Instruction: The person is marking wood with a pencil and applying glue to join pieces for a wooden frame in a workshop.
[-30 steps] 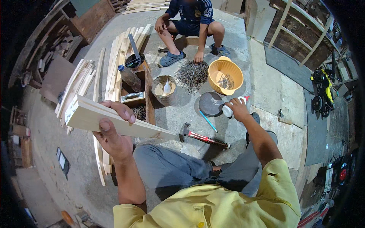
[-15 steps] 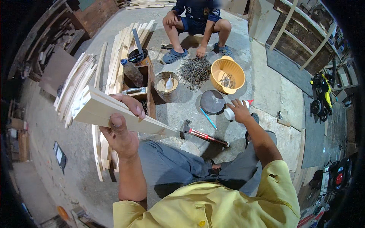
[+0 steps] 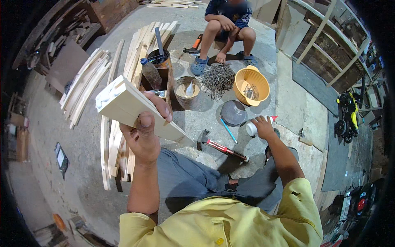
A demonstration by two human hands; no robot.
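Observation:
My left hand (image 3: pixel 146 138) grips a pale wooden board (image 3: pixel 152 125), thumb on the near face and fingers over the far edge. It is tilted, its near-left end raised, with white glue blobs on that end; it looks like more than one layer. My right hand (image 3: pixel 263 126) is closed round a white glue bottle (image 3: pixel 252 129) with a red tip, held on its side low over the floor. Between my hands a claw hammer (image 3: pixel 222 149) with a red and black handle lies by the board's lower end. A blue pencil (image 3: pixel 228 131) lies beside a dark round disc (image 3: pixel 233 113).
A heap of nails (image 3: pixel 223 79) lies near a yellow basin (image 3: pixel 263 91) with more nails. A person in blue clogs (image 3: pixel 199 66) squats behind, one hand at the heap. A bucket (image 3: pixel 187 100), a wooden toolbox (image 3: pixel 166 76) and long wood strips (image 3: pixel 138 53) stand or lie left.
My left hand has raised the board slightly and shifted it right. My right hand still holds the bottle. The other person's legs have shifted, and an orange-handled hammer beside them now shows.

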